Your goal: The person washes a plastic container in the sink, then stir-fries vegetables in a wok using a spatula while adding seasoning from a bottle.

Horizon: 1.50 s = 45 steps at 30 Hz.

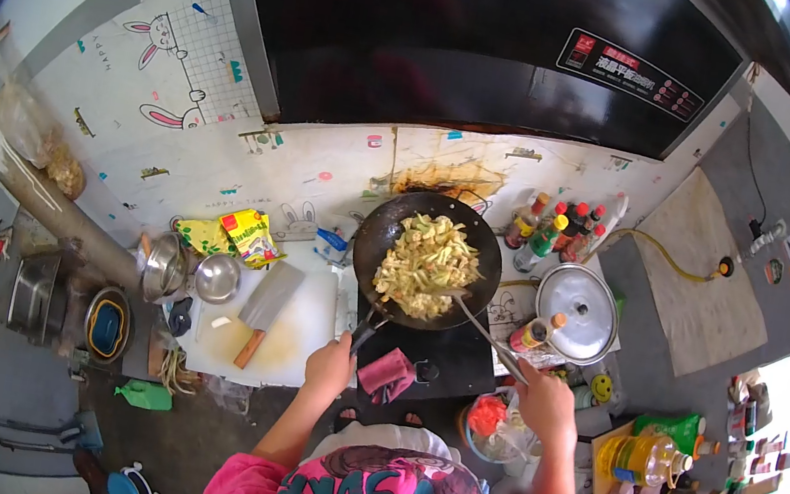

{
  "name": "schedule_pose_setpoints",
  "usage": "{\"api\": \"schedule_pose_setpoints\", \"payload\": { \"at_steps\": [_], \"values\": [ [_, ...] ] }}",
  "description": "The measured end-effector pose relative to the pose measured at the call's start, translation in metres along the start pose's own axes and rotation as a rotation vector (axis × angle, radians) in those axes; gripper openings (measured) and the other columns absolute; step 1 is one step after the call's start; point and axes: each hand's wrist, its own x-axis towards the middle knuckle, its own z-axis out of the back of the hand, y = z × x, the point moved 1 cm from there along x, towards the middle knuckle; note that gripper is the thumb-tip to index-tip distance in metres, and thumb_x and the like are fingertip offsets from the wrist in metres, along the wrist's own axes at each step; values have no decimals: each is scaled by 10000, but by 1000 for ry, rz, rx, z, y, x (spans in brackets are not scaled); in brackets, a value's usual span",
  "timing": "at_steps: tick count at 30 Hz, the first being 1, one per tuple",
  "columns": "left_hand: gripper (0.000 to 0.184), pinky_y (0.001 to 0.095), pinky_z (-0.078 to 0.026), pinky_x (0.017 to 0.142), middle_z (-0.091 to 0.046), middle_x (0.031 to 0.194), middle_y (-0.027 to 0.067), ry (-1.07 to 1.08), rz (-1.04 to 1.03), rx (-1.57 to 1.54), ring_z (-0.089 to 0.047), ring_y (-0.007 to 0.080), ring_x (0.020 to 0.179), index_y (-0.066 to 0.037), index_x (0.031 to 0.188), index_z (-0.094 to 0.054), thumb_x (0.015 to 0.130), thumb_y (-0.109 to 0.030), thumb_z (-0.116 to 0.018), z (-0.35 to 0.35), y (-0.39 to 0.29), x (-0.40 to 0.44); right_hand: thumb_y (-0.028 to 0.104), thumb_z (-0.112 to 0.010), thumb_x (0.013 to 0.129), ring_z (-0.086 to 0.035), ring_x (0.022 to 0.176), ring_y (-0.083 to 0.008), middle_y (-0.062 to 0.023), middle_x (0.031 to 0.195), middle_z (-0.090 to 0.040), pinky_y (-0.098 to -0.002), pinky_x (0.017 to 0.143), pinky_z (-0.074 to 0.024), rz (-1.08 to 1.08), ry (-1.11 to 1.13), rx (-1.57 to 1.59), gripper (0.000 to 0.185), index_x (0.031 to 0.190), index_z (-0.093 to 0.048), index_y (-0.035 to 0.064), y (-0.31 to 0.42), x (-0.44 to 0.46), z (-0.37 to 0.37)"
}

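A dark wok (367, 263) sits over the stove, holding a heap of pale yellow-green chopped food (428, 260). My left hand (330, 367) is closed round the wok's handle at its lower left. In my right hand (545, 402) is the grip of a long metal spatula (487, 332), which reaches up and left into the wok. The spatula's head is partly hidden at the food's lower right edge. A folded pink cloth (387, 375) lies on the black stove (460, 362), just below the wok.
Left of the wok, a cleaver (272, 298) rests on a white cutting board (290, 344), near metal bowls (217, 278) and yellow seasoning bags (252, 235). Sauce bottles (542, 242) and a lidded pot (575, 315) stand to the right. A range hood (421, 59) hangs above.
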Motion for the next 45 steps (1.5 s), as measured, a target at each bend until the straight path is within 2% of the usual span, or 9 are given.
{"api": "schedule_pose_setpoints", "payload": {
  "at_steps": [3,8,13,15,16,22,28,35,45],
  "values": [
    [437,446,-495,604,-605,815,176,3,0,1,-619,353,709,-22,1162,-472,786,-189,-617,-1,0,1,172,-578,802,-623,721,-384,-196,740,-632,-483,623,-488,61,-55,-12,365,1161,-532,119,1,17,-27],
    [426,443,-496,603,-607,809,177,-8,-2,0,-620,352,711,-18,1154,-475,789,-186,-617,-1,-4,0,178,-577,809,-615,747,-406,-222,754,-625,-501,653,-480,96,-78,126,388,1187,-514,110,-3,37,-78],
    [422,438,-499,604,-609,809,176,-7,-20,-12,-622,348,717,-18,1150,-475,789,-183,-619,-5,1,0,153,-563,814,-598,779,-415,-244,809,-619,-494,687,-463,97,-54,204,384,1189,-537,74,-3,17,-40],
    [426,440,-500,605,-610,809,178,-3,-8,-2,-622,349,716,-16,1153,-473,788,-180,-619,-6,1,0,154,-561,818,-599,769,-412,-239,797,-620,-493,683,-462,219,-209,244,379,1190,-541,81,-11,13,-26],
    [428,441,-500,606,-610,809,179,-1,-5,2,-622,350,716,-16,1155,-472,788,-179,-619,-6,0,1,150,-567,817,-600,769,-406,-233,803,-620,-487,679,-465,143,-143,205,390,1200,-532,86,-5,12,-14],
    [432,448,-498,603,-610,804,184,4,-6,3,-621,355,713,-13,1154,-472,785,-181,-621,-4,-1,0,179,-547,840,-603,745,-402,-221,770,-623,-491,663,-467,158,-296,215,412,1243,-493,109,6,78,-55],
    [438,451,-496,603,-609,801,182,32,-2,5,-618,362,715,-11,1157,-466,784,-181,-620,-4,0,2,192,-561,814,-608,781,-390,-219,811,-630,-485,689,-476,84,-164,92,425,1232,-517,135,32,126,-56],
    [457,443,-498,609,-612,817,174,-2,-7,4,-623,349,728,-13,1173,-460,782,-183,-626,-2,-3,0,151,-584,782,-606,773,-385,-204,828,-636,-472,685,-479,76,-127,44,421,1202,-551,166,-6,52,-28],
    [414,455,-481,612,-607,784,177,-11,12,-5,-612,364,717,-34,1127,-463,782,-189,-633,0,-6,1,142,-593,777,-616,772,-351,-174,857,-640,-446,686,-483,97,-171,116,407,1182,-558,122,-40,-15,0]
  ]
}}
